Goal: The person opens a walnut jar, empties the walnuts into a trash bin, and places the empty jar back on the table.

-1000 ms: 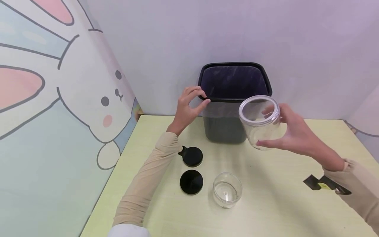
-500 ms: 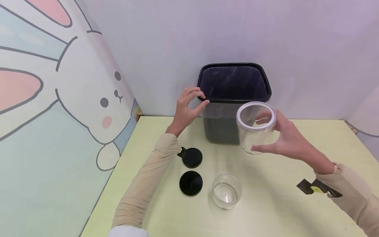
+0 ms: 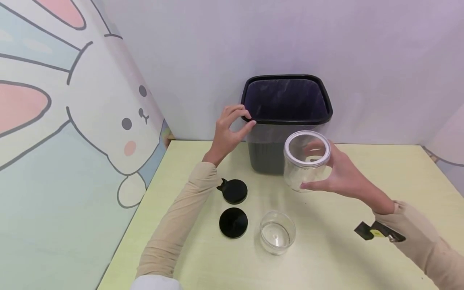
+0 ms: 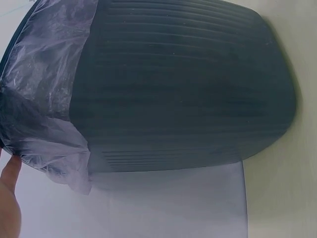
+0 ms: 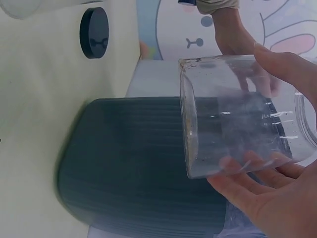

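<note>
My left hand [image 3: 228,135] pinches the near left corner of the rim of a dark grey trash bin [image 3: 266,155], thumb in front and fingers over the edge. A thin clear liner [image 4: 47,64] folds over the bin's top in the left wrist view. With thumb and fingers around its side, my right hand [image 3: 344,175] holds a clear jar [image 3: 299,177] above the table, in front of the bin's right part. The jar has no lid on, and its mouth tilts slightly towards me. Brownish specks show at the jar's base [image 5: 192,139] in the right wrist view.
On the pale yellow table [image 3: 348,249] lie a black round lid with a cat-ear tab [image 3: 235,191] and a plain black disc [image 3: 233,222]. A short clear round container [image 3: 277,243] stands to their right. Behind the bin rises a pale wall [image 3: 203,56].
My right hand has brought the jar left and lower, away from the bin's right front rim. The left hand stays on the rim.
</note>
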A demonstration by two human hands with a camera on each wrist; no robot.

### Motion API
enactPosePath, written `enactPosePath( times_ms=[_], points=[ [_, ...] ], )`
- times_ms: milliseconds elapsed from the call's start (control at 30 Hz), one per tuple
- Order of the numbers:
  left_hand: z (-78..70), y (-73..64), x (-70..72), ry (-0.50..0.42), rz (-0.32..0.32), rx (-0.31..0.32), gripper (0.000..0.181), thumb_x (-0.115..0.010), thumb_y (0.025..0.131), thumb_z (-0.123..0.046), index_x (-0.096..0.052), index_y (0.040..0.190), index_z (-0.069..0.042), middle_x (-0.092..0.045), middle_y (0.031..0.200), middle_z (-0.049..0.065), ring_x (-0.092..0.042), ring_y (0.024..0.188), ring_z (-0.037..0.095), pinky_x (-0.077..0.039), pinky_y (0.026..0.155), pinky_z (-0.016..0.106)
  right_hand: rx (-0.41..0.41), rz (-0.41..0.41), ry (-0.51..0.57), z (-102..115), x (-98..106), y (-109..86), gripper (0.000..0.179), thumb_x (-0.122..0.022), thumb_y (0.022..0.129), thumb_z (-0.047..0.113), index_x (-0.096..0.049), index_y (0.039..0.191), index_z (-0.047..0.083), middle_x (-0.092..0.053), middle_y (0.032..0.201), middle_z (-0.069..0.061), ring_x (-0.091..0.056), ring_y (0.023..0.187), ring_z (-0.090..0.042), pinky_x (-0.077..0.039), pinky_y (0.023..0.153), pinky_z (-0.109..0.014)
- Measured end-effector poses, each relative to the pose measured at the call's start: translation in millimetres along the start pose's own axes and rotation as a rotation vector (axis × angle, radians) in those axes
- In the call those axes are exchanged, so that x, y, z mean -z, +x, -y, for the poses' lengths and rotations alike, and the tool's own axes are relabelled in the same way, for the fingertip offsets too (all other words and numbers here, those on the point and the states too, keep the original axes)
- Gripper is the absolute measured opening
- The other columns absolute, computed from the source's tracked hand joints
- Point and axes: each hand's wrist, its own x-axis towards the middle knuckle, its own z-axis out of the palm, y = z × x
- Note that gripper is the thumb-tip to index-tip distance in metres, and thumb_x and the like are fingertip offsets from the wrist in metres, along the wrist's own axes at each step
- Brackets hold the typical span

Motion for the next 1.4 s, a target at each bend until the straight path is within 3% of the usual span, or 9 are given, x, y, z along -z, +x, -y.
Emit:
enactPosePath(
  times_ms=[67,300,533,767,1400],
  points=[
    [-1.0,0.5,-0.1,-0.003,0.005,0.014,0.016,-0.074,0.074,0.010,-0.063,0.085,0.006,-0.059,0.096,0.022,-0.051,0.098,0.037,-0.041,0.092,0.035,-0.001,0.004,0.018,-10.3,-2.3,-0.2,0.089,-0.095,0.049,0.010,-0.047,0.123,0.008,-0.057,0.114,-0.006,-0.056,0.099,-0.012,-0.043,0.080,-0.013],
    [-2.7,1.1,-1.6,-0.015,0.013,0.032,0.015,-0.074,0.075,0.009,-0.063,0.085,0.006,-0.059,0.096,0.022,-0.050,0.101,0.037,-0.039,0.094,0.036,-0.011,-0.002,0.053,-14.9,-7.4,0.7,0.088,-0.094,0.049,0.008,-0.048,0.124,0.006,-0.058,0.116,-0.009,-0.056,0.102,-0.020,-0.043,0.081,-0.014],
    [-2.4,1.2,-3.2,-0.013,0.004,0.013,0.017,-0.074,0.073,0.010,-0.063,0.085,0.005,-0.059,0.096,0.021,-0.051,0.099,0.038,-0.040,0.093,0.033,-0.039,0.006,0.098,0.4,-11.9,0.9,0.085,-0.091,0.050,-0.002,-0.046,0.123,-0.002,-0.057,0.116,-0.015,-0.057,0.102,-0.027,-0.044,0.081,-0.015],
    [-2.6,1.5,-4.2,-0.011,-0.003,0.003,0.017,-0.074,0.073,0.010,-0.063,0.085,0.005,-0.059,0.095,0.021,-0.050,0.097,0.037,-0.040,0.091,0.033,-0.068,0.026,0.075,13.2,-16.3,0.1,0.082,-0.091,0.053,-0.001,-0.045,0.121,-0.006,-0.058,0.115,-0.018,-0.058,0.101,-0.031,-0.044,0.081,-0.015],
    [-3.1,1.3,-5.3,-0.006,-0.010,-0.005,0.017,-0.074,0.073,0.011,-0.063,0.085,0.005,-0.060,0.094,0.020,-0.051,0.096,0.037,-0.040,0.090,0.034,-0.043,0.041,0.157,-3.1,-37.2,-4.7,0.085,-0.091,0.051,0.000,-0.044,0.121,-0.008,-0.057,0.116,-0.022,-0.058,0.101,-0.034,-0.041,0.084,-0.015]
  ],
)
